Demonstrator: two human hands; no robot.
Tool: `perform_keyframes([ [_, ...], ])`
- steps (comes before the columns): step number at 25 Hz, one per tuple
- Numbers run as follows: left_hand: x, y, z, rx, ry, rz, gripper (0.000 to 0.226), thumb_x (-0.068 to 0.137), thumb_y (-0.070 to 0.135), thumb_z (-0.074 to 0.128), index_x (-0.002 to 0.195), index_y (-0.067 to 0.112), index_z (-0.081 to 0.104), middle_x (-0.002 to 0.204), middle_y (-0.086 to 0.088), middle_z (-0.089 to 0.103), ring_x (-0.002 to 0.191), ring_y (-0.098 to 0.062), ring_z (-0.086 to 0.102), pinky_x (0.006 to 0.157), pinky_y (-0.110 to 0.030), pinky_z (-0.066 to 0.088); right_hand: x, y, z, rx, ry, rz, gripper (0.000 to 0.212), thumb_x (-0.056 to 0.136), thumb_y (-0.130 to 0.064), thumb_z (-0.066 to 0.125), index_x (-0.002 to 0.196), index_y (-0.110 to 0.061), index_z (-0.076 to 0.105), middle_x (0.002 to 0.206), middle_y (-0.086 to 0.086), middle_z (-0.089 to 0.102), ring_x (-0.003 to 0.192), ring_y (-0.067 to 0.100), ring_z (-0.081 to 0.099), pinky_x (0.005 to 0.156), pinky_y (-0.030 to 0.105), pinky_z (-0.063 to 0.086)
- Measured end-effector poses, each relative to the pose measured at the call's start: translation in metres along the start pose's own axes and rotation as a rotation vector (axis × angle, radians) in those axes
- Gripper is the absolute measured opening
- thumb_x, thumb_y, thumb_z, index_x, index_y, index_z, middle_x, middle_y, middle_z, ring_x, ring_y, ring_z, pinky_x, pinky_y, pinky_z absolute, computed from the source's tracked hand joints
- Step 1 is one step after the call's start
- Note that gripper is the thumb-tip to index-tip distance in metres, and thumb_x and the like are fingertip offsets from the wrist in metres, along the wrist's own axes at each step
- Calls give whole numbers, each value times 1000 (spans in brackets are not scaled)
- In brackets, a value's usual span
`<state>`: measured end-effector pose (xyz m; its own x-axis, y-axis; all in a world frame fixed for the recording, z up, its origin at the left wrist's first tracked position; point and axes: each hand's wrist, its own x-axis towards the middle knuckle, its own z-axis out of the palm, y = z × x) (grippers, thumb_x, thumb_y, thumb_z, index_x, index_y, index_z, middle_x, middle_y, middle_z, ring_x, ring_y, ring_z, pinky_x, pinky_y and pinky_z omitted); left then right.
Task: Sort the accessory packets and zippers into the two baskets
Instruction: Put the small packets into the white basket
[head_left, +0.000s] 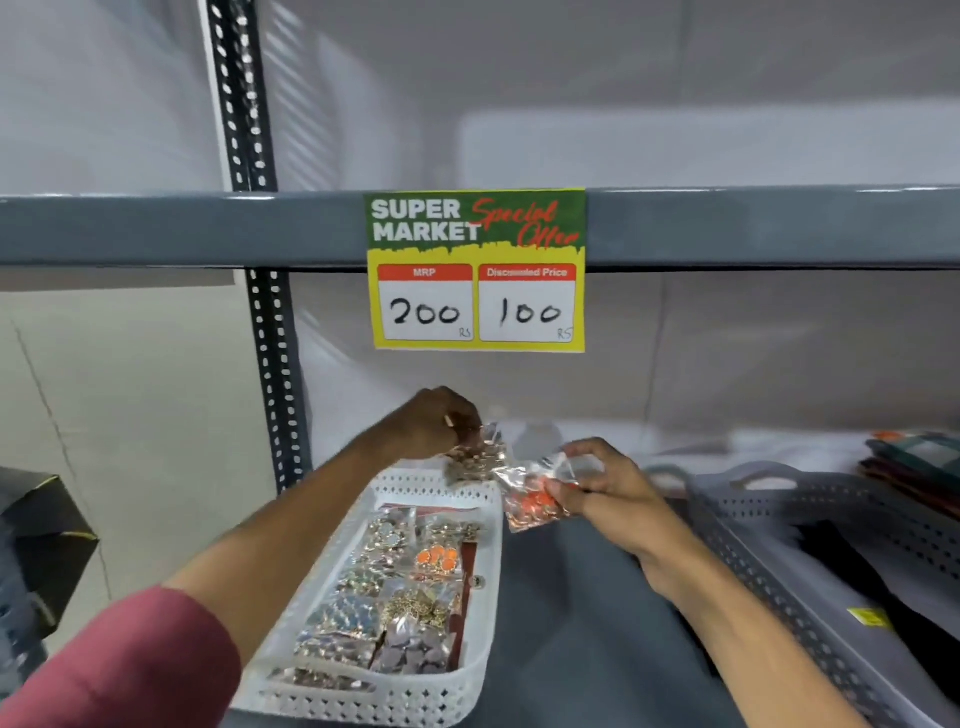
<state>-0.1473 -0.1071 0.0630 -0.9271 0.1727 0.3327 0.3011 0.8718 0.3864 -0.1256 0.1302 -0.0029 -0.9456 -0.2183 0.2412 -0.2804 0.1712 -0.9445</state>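
Observation:
A white perforated basket (311, 608) lies on the grey shelf, filled with several clear packets of accessories (400, 597). Over its far end my left hand (441, 423) pinches a clear packet of brassy metal pieces (475, 460). Just to the right, my right hand (597, 486) holds a clear packet with orange pieces (530, 501), tilted above the shelf between the two baskets. A grey perforated basket (779, 571) stands on the right with dark items inside; what they are I cannot make out.
An upper shelf beam (182, 228) carries a yellow-green price sign (478, 270) straight above my hands. A slotted black upright (270, 364) stands at the left. Folded dark fabrics (914, 467) are stacked at the far right. A dark box (41, 545) sits at the left edge.

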Motion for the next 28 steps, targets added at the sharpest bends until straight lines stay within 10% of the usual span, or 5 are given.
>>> perform_keyframes([
  [5, -35, -59, -21, 288, -226, -188, 21, 91, 8, 59, 102, 10, 77, 99, -3, 72, 87, -11, 58, 75, -20, 42, 24, -24, 73, -255, -187, 10, 29, 81, -27, 76, 103, -36, 59, 94, 1, 71, 86, 14, 65, 73, 29, 50],
  [8, -52, -80, -3, 325, -332, -299, 22, 92, 9, 56, 105, 8, 74, 112, -10, 74, 90, -20, 64, 73, -20, 46, 28, -18, 103, -606, -244, 46, 39, 78, -31, 75, 113, -25, 59, 115, -2, 63, 111, 19, 55, 106, 42, 32],
  [16, -60, -88, 32, 387, -326, -264, 21, 85, 11, 67, 105, 14, 73, 113, -7, 72, 101, -20, 67, 89, -30, 51, 9, 15, 113, -902, -181, -125, 18, 78, -17, 74, 69, -8, 62, 86, 8, 60, 112, 28, 47, 107, 49, 32],
  [22, -53, -30, 39, 475, -140, -185, 20, 86, 30, 70, 102, 18, 71, 125, -4, 67, 109, -23, 65, 93, -33, 52, 4, 0, 41, -761, 1, -261, 7, 83, -22, 62, 83, -19, 69, 99, 4, 71, 100, 24, 63, 87, 38, 51],
  [28, -21, 105, 96, 12, -157, -34, 32, 89, 26, 60, 64, 8, 66, 77, -14, 75, 77, -30, 73, 65, -27, 52, -10, 4, -85, -1207, 109, 102, 19, 81, -9, 55, 99, -9, 62, 101, 16, 63, 100, 38, 64, 72, 38, 50],
])
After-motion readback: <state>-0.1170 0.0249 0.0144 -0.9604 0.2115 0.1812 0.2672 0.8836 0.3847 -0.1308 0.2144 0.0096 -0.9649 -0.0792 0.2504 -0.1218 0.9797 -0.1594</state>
